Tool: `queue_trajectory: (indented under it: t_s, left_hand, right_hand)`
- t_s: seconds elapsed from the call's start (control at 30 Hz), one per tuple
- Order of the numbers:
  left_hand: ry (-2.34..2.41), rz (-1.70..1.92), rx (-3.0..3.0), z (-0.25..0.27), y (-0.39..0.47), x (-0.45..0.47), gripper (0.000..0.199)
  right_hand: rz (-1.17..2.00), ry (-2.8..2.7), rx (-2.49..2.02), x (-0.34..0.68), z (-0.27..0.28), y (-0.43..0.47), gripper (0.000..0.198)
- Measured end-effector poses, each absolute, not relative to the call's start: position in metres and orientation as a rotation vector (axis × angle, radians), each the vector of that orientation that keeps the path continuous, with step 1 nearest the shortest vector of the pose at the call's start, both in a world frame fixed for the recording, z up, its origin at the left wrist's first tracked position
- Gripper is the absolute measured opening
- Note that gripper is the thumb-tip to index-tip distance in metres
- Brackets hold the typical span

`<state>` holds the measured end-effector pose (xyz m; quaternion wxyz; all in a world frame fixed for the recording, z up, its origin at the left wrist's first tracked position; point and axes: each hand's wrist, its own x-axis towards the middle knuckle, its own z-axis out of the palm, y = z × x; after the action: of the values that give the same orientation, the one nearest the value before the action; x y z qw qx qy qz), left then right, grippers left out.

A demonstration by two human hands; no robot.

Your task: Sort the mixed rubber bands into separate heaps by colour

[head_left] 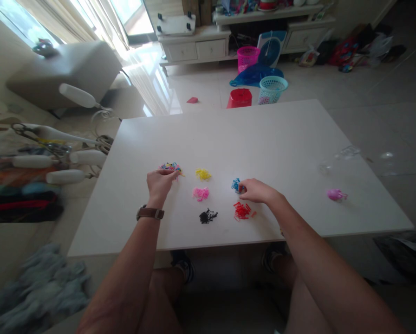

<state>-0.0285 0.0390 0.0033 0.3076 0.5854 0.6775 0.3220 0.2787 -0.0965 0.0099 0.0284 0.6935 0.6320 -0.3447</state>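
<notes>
My left hand (pixel 160 184) is closed in a pinch at the mixed-colour pile of small rubber bands (pixel 169 165), with a few bands at its fingertips. At the pile of blue rubber bands (pixel 235 185), the fingers of my right hand (pixel 256 190) are pressed together; what they hold is too small to make out. Between my hands lie separate piles of yellow rubber bands (pixel 203 174), pink rubber bands (pixel 201 194) and black rubber bands (pixel 207 215). Red rubber bands (pixel 242 211) form a pile just below the blue one.
On the white table (pixel 215 139), a small pink object (pixel 336 195) and a clear plastic piece (pixel 349 151) lie to the right. Beyond the far edge stand a red stool (pixel 239 98) and a light-blue basket (pixel 272 88). A white-armed lamp or fan-like fixture (pixel 79 96) stands at left.
</notes>
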Motion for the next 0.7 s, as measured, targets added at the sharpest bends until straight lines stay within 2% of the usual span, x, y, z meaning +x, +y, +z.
queue_trajectory:
  t_s: [0.2,0.47,0.57,0.7]
  left_hand:
    - [1.656,0.880,1.493,0.008,0.034,-0.016,0.021]
    - [1.209,0.875,1.328,0.028,0.001,0.018,0.038]
    - [1.122,0.805,1.354,0.033,-0.016,0.035,0.028]
    - [1.011,0.717,1.403,0.031,-0.030,0.053,0.017]
  right_hand:
    - [-1.067,1.966,2.152,0.275,0.012,-0.097,0.020]
    - [-1.083,2.168,2.290,0.261,0.022,-0.093,0.012]
    - [-1.274,2.326,2.519,0.252,0.029,-0.091,0.016]
    - [-1.754,2.421,2.577,0.242,0.036,-0.089,0.032]
